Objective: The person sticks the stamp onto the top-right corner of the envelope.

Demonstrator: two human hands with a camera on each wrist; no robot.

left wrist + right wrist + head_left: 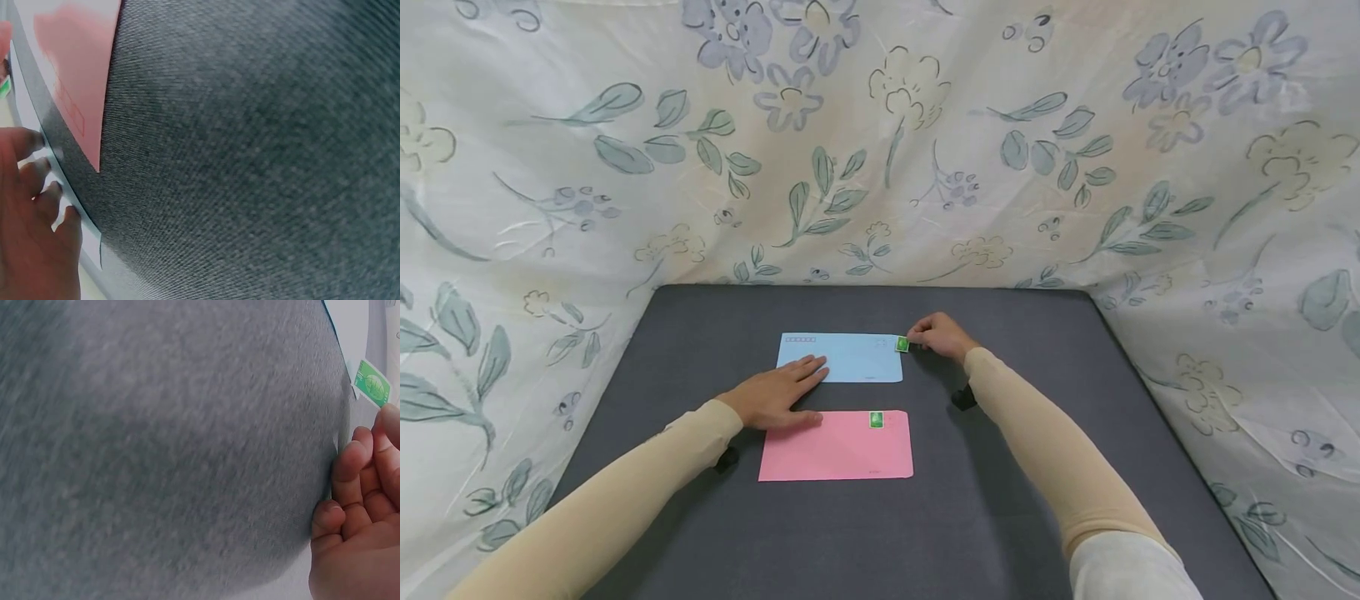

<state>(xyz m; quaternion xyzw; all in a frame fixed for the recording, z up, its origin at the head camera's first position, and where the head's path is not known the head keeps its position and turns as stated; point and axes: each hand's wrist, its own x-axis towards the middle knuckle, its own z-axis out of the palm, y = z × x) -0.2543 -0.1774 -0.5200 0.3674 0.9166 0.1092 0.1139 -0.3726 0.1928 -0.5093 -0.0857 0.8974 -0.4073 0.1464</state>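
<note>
A light blue envelope (pixel 850 354) lies flat on the dark table, and a pink envelope (pixel 842 454) lies nearer, below it. My left hand (pixel 778 392) rests with straight fingers on the blue envelope's lower left, its thumb over the pink one's top edge. Between thumb and finger my right hand (pixel 946 336) pinches a green postage stamp (pixel 902 343) at the blue envelope's upper right corner. In the right wrist view the stamp (pixel 373 384) shows a white border, tilted by the fingertips. Another green stamp (pixel 876 420) sits on the pink envelope's upper right.
The dark grey table (pixel 1000 517) runs under both envelopes. A white flowered cloth (pixel 910 167) hangs behind the table and along both sides. A small black object shows under each wrist.
</note>
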